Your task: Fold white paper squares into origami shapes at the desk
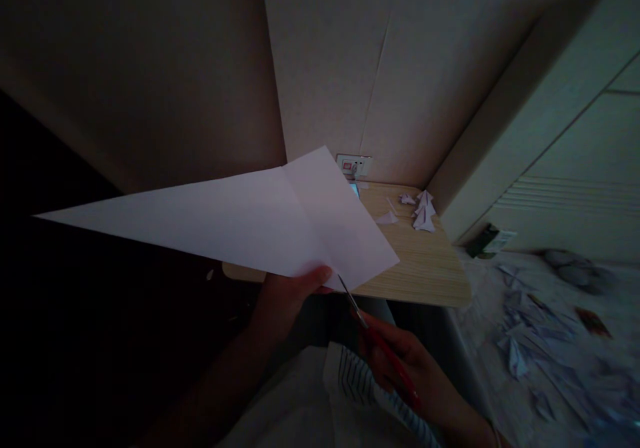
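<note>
A large sheet of white paper (235,221), tapering to a long point at the left, is held up over the table. My left hand (300,288) pinches its lower edge, thumb on top and the other fingers hidden underneath. A crease runs across the sheet near its wider right end. My right hand (400,361) is wrapped round the red handles of a pair of scissors (373,341). The blades reach the paper's lower edge just right of my left thumb. Whether they are spread cannot be made out.
Folded paper pieces (424,213) and a paper scrap (387,218) lie on the wooden table (420,275). Behind it is a wall socket (354,165) with a plug. At right, many paper pieces (540,328) cover a pale surface beside a grey object (570,268).
</note>
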`<state>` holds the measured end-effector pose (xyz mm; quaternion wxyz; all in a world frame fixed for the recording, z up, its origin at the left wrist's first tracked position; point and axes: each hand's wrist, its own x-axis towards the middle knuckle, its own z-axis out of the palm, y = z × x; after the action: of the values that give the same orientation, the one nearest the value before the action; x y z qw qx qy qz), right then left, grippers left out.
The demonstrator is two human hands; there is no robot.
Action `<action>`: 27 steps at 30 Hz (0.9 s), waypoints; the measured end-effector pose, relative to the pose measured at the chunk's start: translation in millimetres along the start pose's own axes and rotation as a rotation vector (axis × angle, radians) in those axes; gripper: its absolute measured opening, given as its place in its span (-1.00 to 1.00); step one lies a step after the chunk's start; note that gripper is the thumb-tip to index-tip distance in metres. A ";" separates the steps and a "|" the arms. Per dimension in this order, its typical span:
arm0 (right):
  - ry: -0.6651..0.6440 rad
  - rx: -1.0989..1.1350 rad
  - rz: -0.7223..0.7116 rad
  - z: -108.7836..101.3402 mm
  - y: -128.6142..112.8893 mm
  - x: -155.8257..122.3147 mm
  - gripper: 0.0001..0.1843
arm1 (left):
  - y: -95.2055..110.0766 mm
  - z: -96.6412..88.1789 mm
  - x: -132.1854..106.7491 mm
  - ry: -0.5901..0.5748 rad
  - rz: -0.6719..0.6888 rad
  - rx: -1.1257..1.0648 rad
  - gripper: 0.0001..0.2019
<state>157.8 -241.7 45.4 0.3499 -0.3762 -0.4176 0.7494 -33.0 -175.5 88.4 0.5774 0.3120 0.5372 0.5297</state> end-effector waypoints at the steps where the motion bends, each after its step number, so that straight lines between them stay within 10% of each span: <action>1: -0.002 0.003 0.003 0.4 -0.5 -0.1 -0.48 | 0.0 0.2 0.1 0.005 0.001 -0.003 -0.73; 27: 0.018 0.101 -0.034 7.6 0.7 1.6 -0.52 | 1.0 -3.7 1.6 -0.026 0.084 0.024 -0.67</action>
<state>150.3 -243.4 47.1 0.3849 -0.3577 -0.3824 0.7600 -37.0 -174.5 87.9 0.5577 0.3480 0.5223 0.5431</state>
